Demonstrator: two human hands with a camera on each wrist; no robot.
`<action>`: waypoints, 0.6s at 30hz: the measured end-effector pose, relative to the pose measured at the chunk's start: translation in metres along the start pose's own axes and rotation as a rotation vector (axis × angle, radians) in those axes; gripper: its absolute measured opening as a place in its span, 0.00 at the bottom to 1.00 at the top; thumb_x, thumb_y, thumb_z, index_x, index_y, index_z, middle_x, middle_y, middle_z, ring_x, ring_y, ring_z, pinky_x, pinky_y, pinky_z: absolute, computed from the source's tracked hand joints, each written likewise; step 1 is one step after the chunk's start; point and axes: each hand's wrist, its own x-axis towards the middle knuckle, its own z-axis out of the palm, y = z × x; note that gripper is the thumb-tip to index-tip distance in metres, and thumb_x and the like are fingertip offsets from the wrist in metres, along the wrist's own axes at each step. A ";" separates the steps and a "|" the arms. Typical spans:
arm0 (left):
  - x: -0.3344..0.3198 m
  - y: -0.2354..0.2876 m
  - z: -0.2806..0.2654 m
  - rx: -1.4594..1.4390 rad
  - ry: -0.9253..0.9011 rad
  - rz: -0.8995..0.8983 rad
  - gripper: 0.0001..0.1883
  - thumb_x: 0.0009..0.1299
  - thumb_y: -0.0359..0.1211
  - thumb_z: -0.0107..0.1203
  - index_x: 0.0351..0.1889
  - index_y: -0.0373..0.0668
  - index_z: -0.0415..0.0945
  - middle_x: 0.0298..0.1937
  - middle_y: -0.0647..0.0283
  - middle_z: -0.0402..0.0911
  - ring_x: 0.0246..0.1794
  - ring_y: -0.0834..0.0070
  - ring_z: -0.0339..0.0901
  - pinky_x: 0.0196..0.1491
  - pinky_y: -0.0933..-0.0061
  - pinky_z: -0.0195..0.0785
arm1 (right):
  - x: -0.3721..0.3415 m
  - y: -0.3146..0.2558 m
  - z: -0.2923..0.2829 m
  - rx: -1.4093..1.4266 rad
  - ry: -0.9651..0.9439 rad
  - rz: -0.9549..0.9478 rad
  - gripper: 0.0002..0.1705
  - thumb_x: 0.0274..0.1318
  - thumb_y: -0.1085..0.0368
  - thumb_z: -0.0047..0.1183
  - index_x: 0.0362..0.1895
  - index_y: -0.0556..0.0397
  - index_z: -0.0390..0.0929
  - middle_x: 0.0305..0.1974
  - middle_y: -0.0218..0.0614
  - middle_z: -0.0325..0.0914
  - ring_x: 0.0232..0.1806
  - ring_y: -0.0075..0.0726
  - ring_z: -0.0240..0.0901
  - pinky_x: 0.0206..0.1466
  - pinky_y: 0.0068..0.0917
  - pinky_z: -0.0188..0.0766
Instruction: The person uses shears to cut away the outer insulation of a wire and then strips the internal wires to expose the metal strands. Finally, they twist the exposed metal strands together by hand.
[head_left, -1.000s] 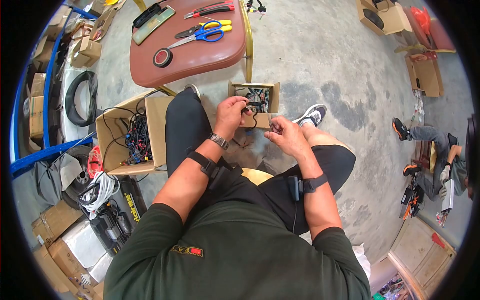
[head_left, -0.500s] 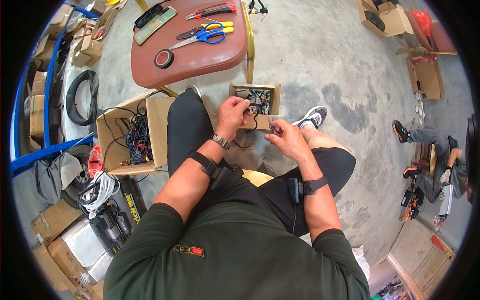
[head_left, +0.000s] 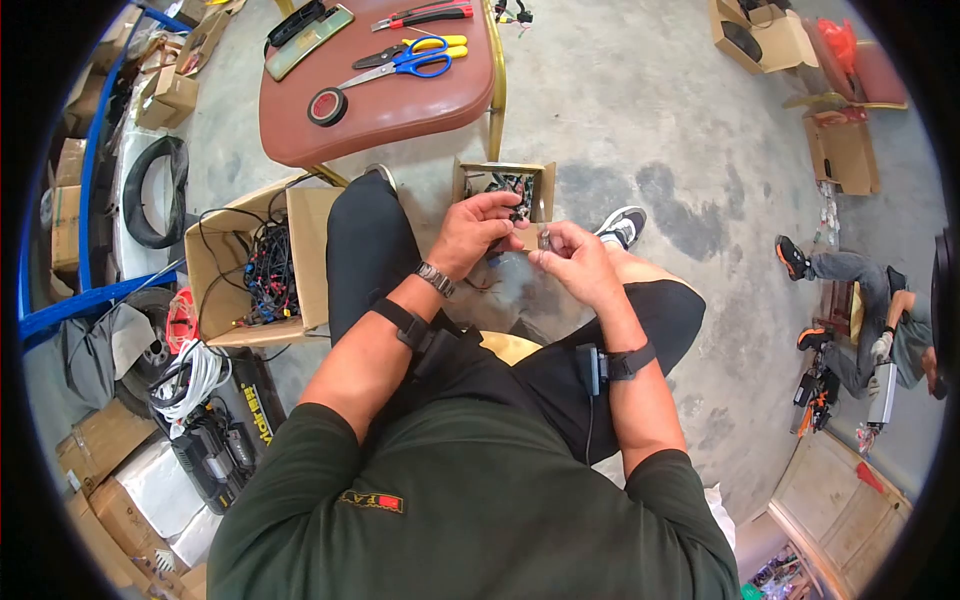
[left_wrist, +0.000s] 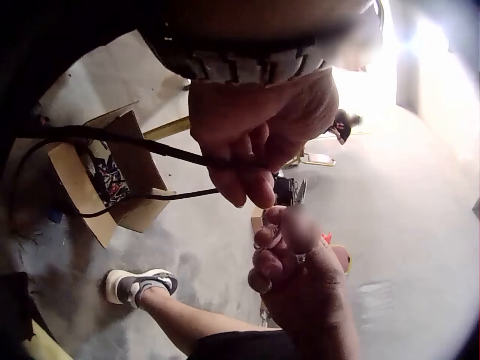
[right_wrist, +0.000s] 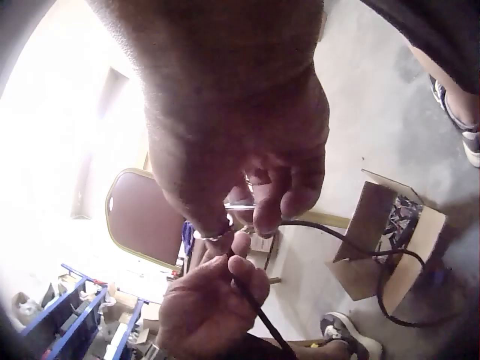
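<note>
The left hand [head_left: 475, 235], with a metal-banded watch, pinches a black cable [left_wrist: 180, 154] between thumb and fingers in the left wrist view. A second stretch of dark cable [left_wrist: 161, 197] also runs to these fingers. Close beside it, the right hand [head_left: 582, 268] has its thumb and fingertips together on a small item; a thin shiny piece [right_wrist: 241, 207] shows there in the right wrist view, its shape unclear. The two hands' fingertips nearly meet in the right wrist view. Just beyond the hands stands a small open carton [head_left: 545, 200] with mixed small parts inside.
A larger carton [head_left: 310, 260] of tangled cables stands left of the knees. On a brown chair [head_left: 425, 110] lie scissors [head_left: 425, 64], a tape roll [head_left: 327, 106], a cutter [head_left: 425, 16] and a phone [head_left: 310, 42]. Another person [head_left: 865, 275] works at the far right.
The hands have come closer together, the right moving left and slightly up. The left fingers are stretched out more than before. The head view has shifted slightly.
</note>
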 end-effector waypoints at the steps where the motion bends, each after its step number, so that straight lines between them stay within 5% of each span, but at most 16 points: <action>1: -0.004 0.003 0.003 -0.001 -0.018 -0.001 0.21 0.70 0.20 0.52 0.61 0.34 0.72 0.45 0.54 0.84 0.35 0.71 0.85 0.43 0.71 0.80 | 0.001 0.004 -0.001 0.096 0.016 0.004 0.17 0.55 0.68 0.66 0.48 0.58 0.78 0.26 0.23 0.74 0.25 0.16 0.69 0.28 0.18 0.66; 11: -0.054 0.045 0.038 -0.052 -0.296 0.141 0.20 0.68 0.21 0.55 0.60 0.34 0.75 0.47 0.52 0.84 0.34 0.72 0.83 0.41 0.73 0.78 | -0.033 -0.052 0.000 0.708 -0.117 0.085 0.38 0.58 0.67 0.64 0.71 0.55 0.64 0.41 0.38 0.85 0.22 0.18 0.71 0.25 0.18 0.71; 15: -0.081 0.077 0.059 0.010 -0.367 0.143 0.18 0.69 0.21 0.54 0.58 0.33 0.76 0.46 0.52 0.84 0.34 0.72 0.82 0.41 0.73 0.77 | -0.047 -0.079 -0.007 0.828 -0.110 -0.048 0.26 0.59 0.67 0.63 0.60 0.55 0.72 0.37 0.37 0.84 0.26 0.22 0.74 0.28 0.20 0.73; 18: -0.099 0.091 0.071 0.065 -0.382 0.170 0.16 0.70 0.21 0.54 0.56 0.31 0.76 0.47 0.52 0.84 0.38 0.70 0.83 0.45 0.71 0.78 | -0.060 -0.106 -0.021 0.651 -0.086 -0.146 0.18 0.58 0.67 0.63 0.52 0.55 0.75 0.36 0.34 0.83 0.28 0.22 0.75 0.30 0.19 0.72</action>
